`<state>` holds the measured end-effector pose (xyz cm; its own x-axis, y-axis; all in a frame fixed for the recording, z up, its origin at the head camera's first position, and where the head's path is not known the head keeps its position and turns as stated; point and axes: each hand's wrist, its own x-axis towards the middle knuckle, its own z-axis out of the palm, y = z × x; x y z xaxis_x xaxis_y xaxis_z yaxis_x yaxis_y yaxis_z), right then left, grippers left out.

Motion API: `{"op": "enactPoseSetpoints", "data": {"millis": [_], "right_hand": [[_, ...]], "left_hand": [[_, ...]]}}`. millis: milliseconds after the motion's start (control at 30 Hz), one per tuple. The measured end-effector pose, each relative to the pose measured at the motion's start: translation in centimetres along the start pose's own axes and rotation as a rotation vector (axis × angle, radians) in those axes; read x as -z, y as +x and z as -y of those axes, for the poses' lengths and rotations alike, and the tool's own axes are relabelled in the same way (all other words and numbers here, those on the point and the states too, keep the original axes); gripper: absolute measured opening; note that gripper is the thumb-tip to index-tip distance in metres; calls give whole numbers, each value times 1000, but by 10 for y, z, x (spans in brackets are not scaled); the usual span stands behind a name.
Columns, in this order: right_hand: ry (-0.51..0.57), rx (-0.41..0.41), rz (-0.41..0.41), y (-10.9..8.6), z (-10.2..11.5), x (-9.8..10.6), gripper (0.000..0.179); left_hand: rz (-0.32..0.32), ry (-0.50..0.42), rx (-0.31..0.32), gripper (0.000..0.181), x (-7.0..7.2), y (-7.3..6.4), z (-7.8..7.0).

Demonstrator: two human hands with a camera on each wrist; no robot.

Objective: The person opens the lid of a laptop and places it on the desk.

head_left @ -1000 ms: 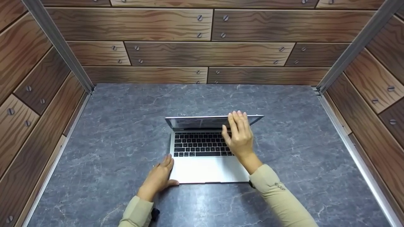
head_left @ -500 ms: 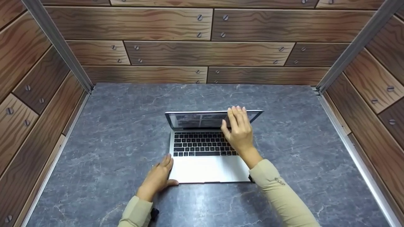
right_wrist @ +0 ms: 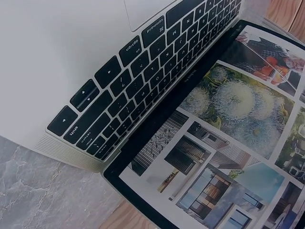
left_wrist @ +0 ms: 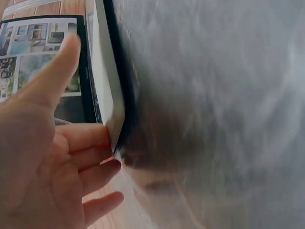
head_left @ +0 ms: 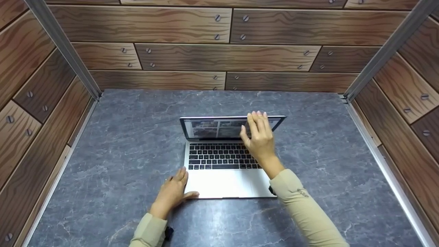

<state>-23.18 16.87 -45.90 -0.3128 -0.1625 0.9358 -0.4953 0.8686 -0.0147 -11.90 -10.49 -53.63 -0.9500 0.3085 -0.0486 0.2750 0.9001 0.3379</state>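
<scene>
A silver laptop (head_left: 223, 183) stands on the grey table with its lid raised, and pictures are lit on its screen (head_left: 204, 129). My right hand (head_left: 261, 144) lies against the upper right part of the lid, fingers straight, their tips at the top edge and the thumb apart. Along the laptop's left side rests my left hand (head_left: 170, 192), its thumb by the front corner. In the left wrist view the fingertips (left_wrist: 108, 169) touch the base's edge and the thumb points up. The right wrist view shows the keyboard (right_wrist: 138, 81) and screen, but no hand.
The grey marbled tabletop (head_left: 130, 137) surrounds the laptop. Wood-patterned walls (head_left: 192, 56) close off the back and both sides, with metal rails (head_left: 384, 168) along the side edges.
The laptop lid has tilted further back and up, showing more of the screen. My right hand has moved slightly away with it. My left hand stays nearly in place, its thumb shifted slightly right.
</scene>
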Motion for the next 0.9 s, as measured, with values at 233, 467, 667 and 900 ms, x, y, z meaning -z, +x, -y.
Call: {"op": "enactPoseSetpoints", "data": {"millis": [233,467,667,900], "right_hand": [[6,-12,4,3,0,-2,36],[16,-13,-1,7,-3,-7,35],[17,-27,20,11,-7,-11,33],[9,-38,70,16,-9,-12,33]], "left_hand": [[-122,185,-7,84,-8,0,-7],[-146,142,-12,84,-10,0,-8],[-161,114,-26,84,-10,0,-9],[-148,94,-24,84,-10,0,-8]]}}
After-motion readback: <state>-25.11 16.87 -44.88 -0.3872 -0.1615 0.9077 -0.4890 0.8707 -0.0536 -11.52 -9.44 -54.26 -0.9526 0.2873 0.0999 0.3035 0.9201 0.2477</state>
